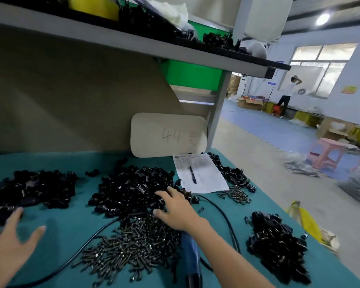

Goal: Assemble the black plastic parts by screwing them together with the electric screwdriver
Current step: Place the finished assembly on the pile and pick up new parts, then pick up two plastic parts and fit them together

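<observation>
Teal counter (pixel 71 235) beneath a grey shelf (pixel 112 38). The black plastic parts lie on the counter in loose heaps: a central heap (pixel 129 190), a left heap (pixel 35 188), a right heap (pixel 276 252) and a far strip (pixel 231 173) beside a printed sheet (pixel 202 183). A mound of dark screws (pixel 133 246) touches the near edge of the central heap. A pale card (pixel 168 135) marked "44" leans against the back wall. The left hand (pixel 8 242) is spread, holding nothing, at the near edge of the left heap; whether it touches the counter cannot be told. The right hand (pixel 175 206), fingers splayed, rests on the central heap where it meets the screws. The blue electric screwdriver (pixel 190 256) lies on the counter under the right forearm, just beside the screws, with a black cable (pixel 71 260) crossing the counter. A pen (pixel 192 174) lies on the sheet.
</observation>
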